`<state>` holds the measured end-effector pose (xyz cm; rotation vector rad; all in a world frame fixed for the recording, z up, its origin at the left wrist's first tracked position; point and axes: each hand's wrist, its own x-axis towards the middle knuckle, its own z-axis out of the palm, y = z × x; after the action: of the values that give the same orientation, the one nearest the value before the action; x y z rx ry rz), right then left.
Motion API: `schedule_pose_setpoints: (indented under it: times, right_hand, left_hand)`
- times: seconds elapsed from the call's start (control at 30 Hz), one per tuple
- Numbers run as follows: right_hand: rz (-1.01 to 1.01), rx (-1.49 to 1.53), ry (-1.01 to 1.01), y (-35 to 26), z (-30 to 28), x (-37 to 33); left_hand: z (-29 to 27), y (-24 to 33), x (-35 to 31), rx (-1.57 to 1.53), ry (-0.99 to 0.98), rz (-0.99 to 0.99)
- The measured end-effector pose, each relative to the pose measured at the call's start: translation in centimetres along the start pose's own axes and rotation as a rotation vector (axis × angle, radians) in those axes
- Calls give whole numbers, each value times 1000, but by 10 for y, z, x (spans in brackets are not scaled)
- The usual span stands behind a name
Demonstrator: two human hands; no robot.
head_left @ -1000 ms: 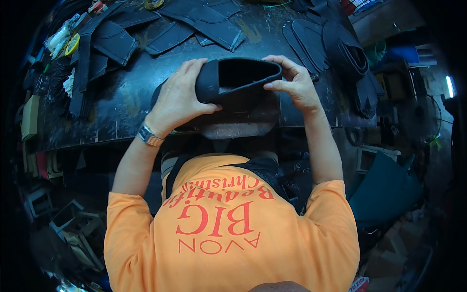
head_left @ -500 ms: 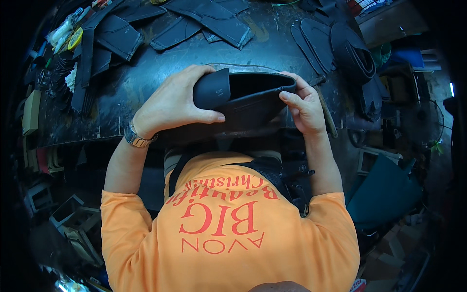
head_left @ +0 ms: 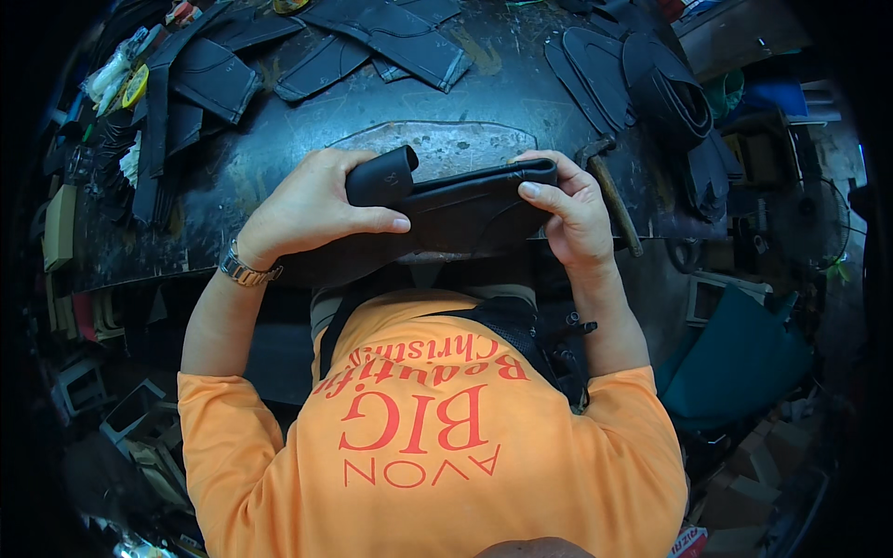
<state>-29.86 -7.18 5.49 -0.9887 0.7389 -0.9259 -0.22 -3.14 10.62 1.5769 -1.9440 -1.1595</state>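
Observation:
Between both hands I hold a black leather-like piece [head_left: 465, 215], folded into a flat sleeve with a rolled-over flap at its left end. My left hand [head_left: 312, 206] is closed round that flap end, thumb on the near face and fingers behind. At the other end my right hand [head_left: 569, 200] pinches the top corner, thumb in front. The piece's upper edges lie almost together. Behind it, a worn, pale flat slab [head_left: 456, 141] rests on the dark table. A hammer [head_left: 612, 195] with a wooden handle lies just right of my right hand.
Cut black pieces [head_left: 372, 51] are spread along the table's far side. More curved black pieces [head_left: 591, 79] and a rolled one [head_left: 677, 102] lie at the right. On the left are plastic wrapping [head_left: 113, 70] and a yellow tape roll [head_left: 136, 86]. A teal sheet [head_left: 735, 363] hangs low right.
The piece's wide opening has narrowed as its edges came together. Both hands have shifted slightly left with it and the piece sits lower, uncovering the slab and the hammer's head.

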Motion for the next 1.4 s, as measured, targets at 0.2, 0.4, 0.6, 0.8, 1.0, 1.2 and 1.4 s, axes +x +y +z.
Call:
schedule_pose_setpoints:
  times: [0.2, 0.4, 0.6, 0.8, 1.0, 1.2, 1.4]
  right_hand:
    - [107, 159, -33, -2, -5, 0]
    - [-42, 6, 3, 5, 0, -3]
    - [-77, -27, 5, 9, 1, -3]
    - [-112, -50, 8, 11, 1, -2]
    - [-138, -59, -8, 11, 3, 2]
    - [-113, -41, -50, 12, 1, 7]
    - [-81, -32, -107, 11, -3, 11]
  left_hand:
    - [-4, -1, 2, -84, -71, 21]
    - [-1, -5, 4, -47, -36, 17]
    - [0, -7, 4, -26, -15, 9]
    - [2, -6, 5, 15, 17, 23]
    - [3, -5, 5, 18, 36, 34]
    - [-2, -7, 2, 42, -17, -31]
    - [2, -9, 0, -35, 27, 1]
